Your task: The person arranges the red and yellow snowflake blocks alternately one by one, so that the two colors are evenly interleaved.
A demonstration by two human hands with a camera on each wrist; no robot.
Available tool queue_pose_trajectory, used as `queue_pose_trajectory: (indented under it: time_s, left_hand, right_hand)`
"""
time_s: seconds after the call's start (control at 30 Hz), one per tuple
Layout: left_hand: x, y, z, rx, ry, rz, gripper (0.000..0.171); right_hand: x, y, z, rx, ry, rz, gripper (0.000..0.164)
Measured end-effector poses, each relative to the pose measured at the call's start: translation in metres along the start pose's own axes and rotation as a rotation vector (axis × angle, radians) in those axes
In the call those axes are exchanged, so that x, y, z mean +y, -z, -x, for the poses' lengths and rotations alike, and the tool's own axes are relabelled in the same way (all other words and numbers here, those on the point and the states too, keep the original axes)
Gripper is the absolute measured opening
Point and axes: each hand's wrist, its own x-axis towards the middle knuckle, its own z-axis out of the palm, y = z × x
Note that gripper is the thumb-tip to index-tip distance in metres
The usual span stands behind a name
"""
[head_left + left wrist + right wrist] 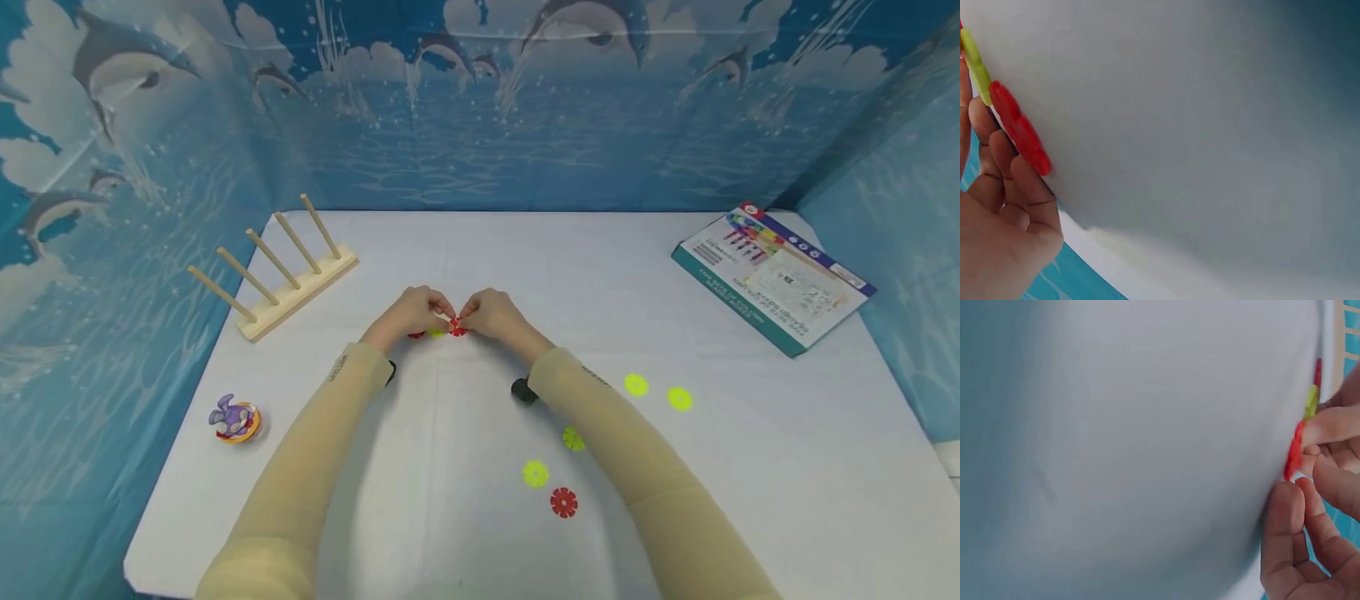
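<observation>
At the middle of the table both hands meet over a short row of small flower-shaped plastic discs. The row runs red, yellow, red. My left hand (415,315) grips it, its thumb against the right-hand red disc (1295,450) beside the yellow disc (1311,402). In the left wrist view, the left fingers lie along the other red disc (1020,128). My right hand (495,317) has curled fingers, thumb and fingertips right at the edge of the right-hand red disc.
Loose yellow discs (536,473) and a red disc (564,502) lie around the right forearm. A wooden peg rack (300,292) stands at the back left, a purple toy figure (236,419) at the left. The toy box (776,275) lies at the back right.
</observation>
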Motion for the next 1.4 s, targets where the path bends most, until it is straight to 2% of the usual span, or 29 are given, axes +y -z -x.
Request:
queue_pose_trajectory:
  time_s: [0.2,0.37,0.57,0.77,0.93,1.1,1.23,1.4]
  left_hand:
    - [0.002,0.0,0.0,0.004,0.044,0.016,0.02]
    - [0.002,-0.003,0.001,0.02,0.061,0.021,0.02]
    - [0.0,-0.005,0.003,0.018,0.05,0.019,0.02]
    - [0.002,-0.004,0.003,0.021,0.037,0.002,0.02]
    - [0.004,-0.003,0.003,0.012,0.038,0.003,0.02]
    - [0.004,-0.003,0.003,0.01,0.042,0.008,0.02]
    - [0.005,-0.002,0.003,0.014,0.037,0.002,0.02]
    - [0.005,-0.002,0.004,0.009,0.043,0.003,0.02]
  right_hand:
    - [0.008,0.018,0.018,-0.021,0.037,-0.028,0.024]
    - [0.023,0.038,0.046,-0.044,0.107,-0.002,0.025]
    - [0.048,0.054,0.086,-0.091,0.178,0.009,0.023]
    - [0.076,0.058,0.126,-0.118,0.193,-0.003,0.022]
    - [0.096,0.054,0.153,-0.145,0.152,-0.007,0.025]
    - [0.112,0.047,0.166,-0.164,0.167,0.04,0.027]
    - [0.12,0.044,0.17,-0.157,0.201,0.055,0.03]
    - [0.126,0.042,0.17,-0.162,0.195,0.079,0.031]
